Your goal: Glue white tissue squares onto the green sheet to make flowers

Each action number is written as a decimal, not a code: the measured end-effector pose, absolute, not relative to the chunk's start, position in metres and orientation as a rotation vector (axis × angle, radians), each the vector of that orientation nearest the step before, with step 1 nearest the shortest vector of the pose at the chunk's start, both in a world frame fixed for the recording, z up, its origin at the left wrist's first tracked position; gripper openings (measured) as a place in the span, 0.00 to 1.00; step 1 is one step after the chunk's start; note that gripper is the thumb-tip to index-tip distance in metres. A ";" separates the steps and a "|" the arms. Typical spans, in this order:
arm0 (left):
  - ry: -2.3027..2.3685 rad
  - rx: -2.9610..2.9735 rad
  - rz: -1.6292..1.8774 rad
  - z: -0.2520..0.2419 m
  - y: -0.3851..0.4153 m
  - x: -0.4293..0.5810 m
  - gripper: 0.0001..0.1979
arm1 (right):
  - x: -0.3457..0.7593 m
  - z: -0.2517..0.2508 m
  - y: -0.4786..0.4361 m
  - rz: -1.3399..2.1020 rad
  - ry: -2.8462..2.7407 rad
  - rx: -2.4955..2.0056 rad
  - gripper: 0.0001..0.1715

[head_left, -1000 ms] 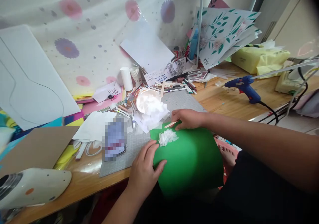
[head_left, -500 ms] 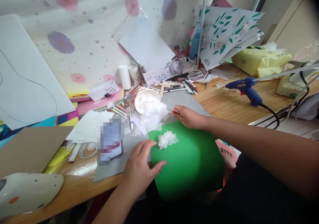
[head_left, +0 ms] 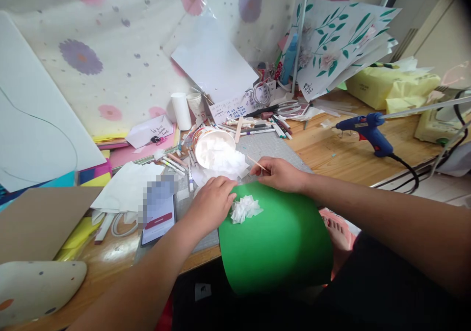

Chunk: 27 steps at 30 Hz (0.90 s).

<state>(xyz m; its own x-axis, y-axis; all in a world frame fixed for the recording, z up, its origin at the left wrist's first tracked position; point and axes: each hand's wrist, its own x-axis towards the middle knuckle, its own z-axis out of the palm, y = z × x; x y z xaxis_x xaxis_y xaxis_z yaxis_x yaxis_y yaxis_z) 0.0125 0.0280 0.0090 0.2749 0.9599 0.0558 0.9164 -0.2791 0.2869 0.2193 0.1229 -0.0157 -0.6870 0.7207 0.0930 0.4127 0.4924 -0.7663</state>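
Note:
A green sheet of card (head_left: 279,242) lies curved over the table's front edge, with a ruffled cluster of white tissue paper (head_left: 246,208) on its upper left part. My right hand (head_left: 281,174) pinches a thin wooden stick (head_left: 256,163) above the card's far edge. My left hand (head_left: 213,201) is at the card's upper left corner, fingers drawn together beside the cluster; whatever they hold is hidden. Just beyond it, a tipped paper tub (head_left: 200,140) spills loose white tissue pieces (head_left: 228,159) onto the grey cutting mat (head_left: 274,149).
Several markers (head_left: 281,127) lie behind the tub. A blue glue gun (head_left: 368,130) with its cord rests at right. Left of my forearm are a phone (head_left: 158,223), white paper (head_left: 125,189) and brown board (head_left: 47,218). Paper cups (head_left: 181,111) stand at the back.
My left hand has moved up and away from me to the card's upper left corner, its fingers drawing together. My right hand keeps the stick, now tilted differently. The view has shifted slightly.

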 end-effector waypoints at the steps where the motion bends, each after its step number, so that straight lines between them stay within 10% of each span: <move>1: 1.774 2.316 0.325 0.009 0.029 0.015 0.13 | 0.221 -0.014 0.122 1.029 -2.356 -0.903 0.12; 27: 0.983 0.888 0.903 0.014 0.039 0.014 0.20 | 0.239 0.012 0.105 0.721 -2.226 -0.252 0.09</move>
<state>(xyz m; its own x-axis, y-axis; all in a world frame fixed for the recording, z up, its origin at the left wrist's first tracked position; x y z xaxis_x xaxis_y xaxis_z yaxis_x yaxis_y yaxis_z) 0.0139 0.0388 0.0137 0.2840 0.9137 -0.2908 -0.2123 0.3557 0.9102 0.2390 0.1050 0.0121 -0.6858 0.3900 0.6145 -0.0440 0.8206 -0.5699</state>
